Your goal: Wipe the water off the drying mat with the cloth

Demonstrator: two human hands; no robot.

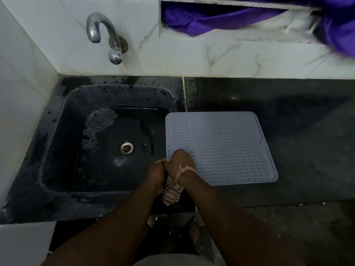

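Both hands are bunched together at the near-left corner of the drying mat [221, 146], left hand [156, 172] and right hand [179, 163] each curled tight around the striped cloth [172, 192], which dangles below them just off that corner. This looks like gathering or wringing, not wiping. Next the cloth must come flat onto the mat's ridges.

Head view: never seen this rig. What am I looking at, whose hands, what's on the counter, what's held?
There is no machine: one wide-angle camera worn on a person's head looks down at their bare hands. A grey ribbed drying mat lies on the dark counter, its left edge overhanging the black sink, which has a chrome tap above it. The left hand and right hand meet over the mat's near-left corner, both closed on a striped cloth whose end hangs below them.
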